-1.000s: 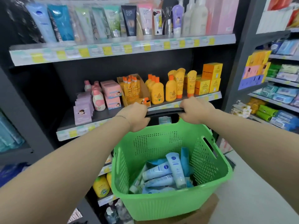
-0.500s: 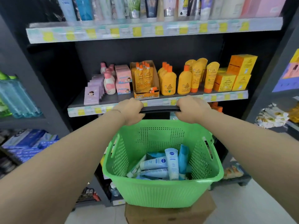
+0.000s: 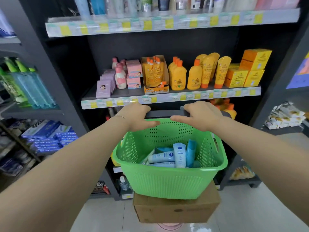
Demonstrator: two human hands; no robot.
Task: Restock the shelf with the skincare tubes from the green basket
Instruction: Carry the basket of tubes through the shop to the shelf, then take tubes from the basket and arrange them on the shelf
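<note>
Position of items:

1. The green basket (image 3: 168,181) sits on a closed cardboard box (image 3: 175,210), which stands on the tiled floor (image 3: 250,215) directly in front of the dark shelf unit (image 3: 150,46).
2. The skincare tubes (image 3: 179,154), pale blue and white, lie in a loose pile at the bottom of the basket. Some lean against its far wall.
3. A dark handle (image 3: 164,113) spans the far rim of the basket.

Position of hands:

1. The left hand (image 3: 135,117) rests on the left part of the handle. Its fingers lie over the top of the bar and its thumb points inward along the basket rim, not wrapped under.
2. The right hand (image 3: 202,114) rests on the right part of the handle in the mirrored pose, thumb stretched toward the other thumb.
3. The fingertips of both hands are hidden behind the bar, so I cannot tell whether either hand actually grips it.

Surroundings:

1. The middle shelf (image 3: 127,93) carries yellow bottles (image 3: 194,77) and pink boxes (image 3: 133,69).
2. The upper shelf (image 3: 167,24) carries a row of upright tubes and bottles, cut off by the frame edge.
</note>
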